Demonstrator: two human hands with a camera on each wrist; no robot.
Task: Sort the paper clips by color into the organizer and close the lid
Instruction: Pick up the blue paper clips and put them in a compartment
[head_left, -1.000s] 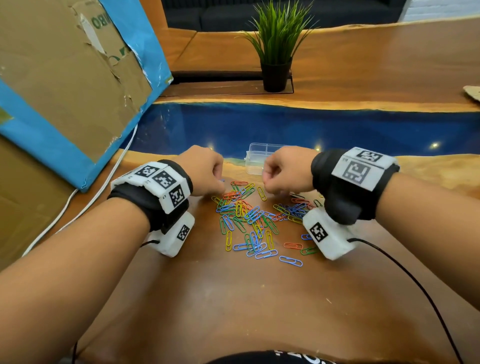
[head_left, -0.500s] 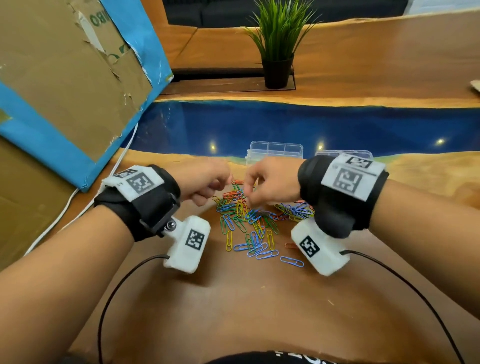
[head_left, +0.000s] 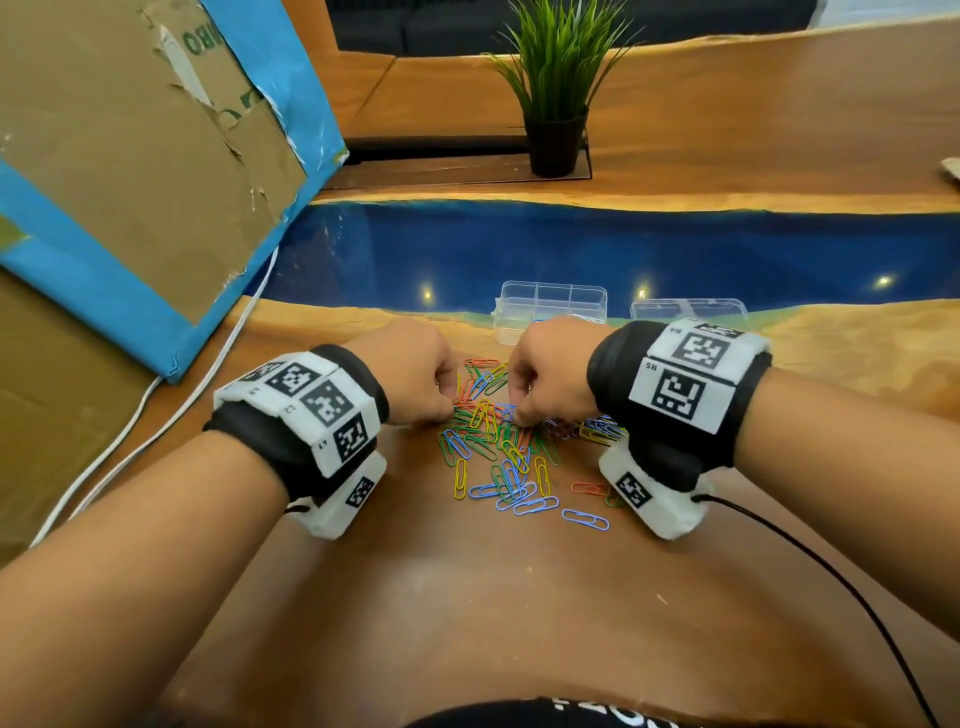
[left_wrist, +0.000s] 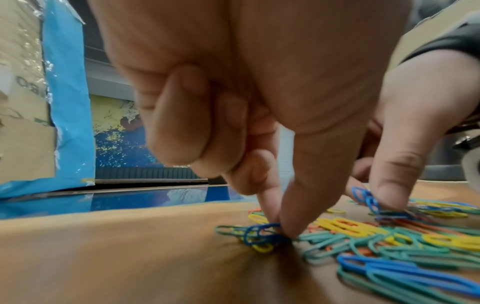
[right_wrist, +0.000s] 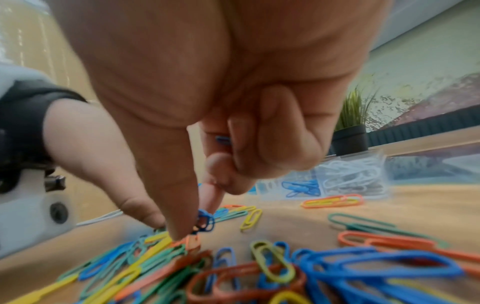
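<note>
A: Where's the clip pile (head_left: 511, 447) rel. to the clear organizer (head_left: 550, 312)?
B: Just in front of it, on the wood table (head_left: 467, 597).
A: Left hand (head_left: 410, 371)?
B: At the pile's left edge, thumb & finger pinching a blue clip (left_wrist: 262, 233) there.
A: Right hand (head_left: 550, 371)?
B: Also in front of the organizer, pinching blue clips (right_wrist: 205, 222); probably one more tucked in the curled fingers, pic's blurry.
A: Inside the organizer?
B: Blue & white clips, separate slots, lid off.
</note>
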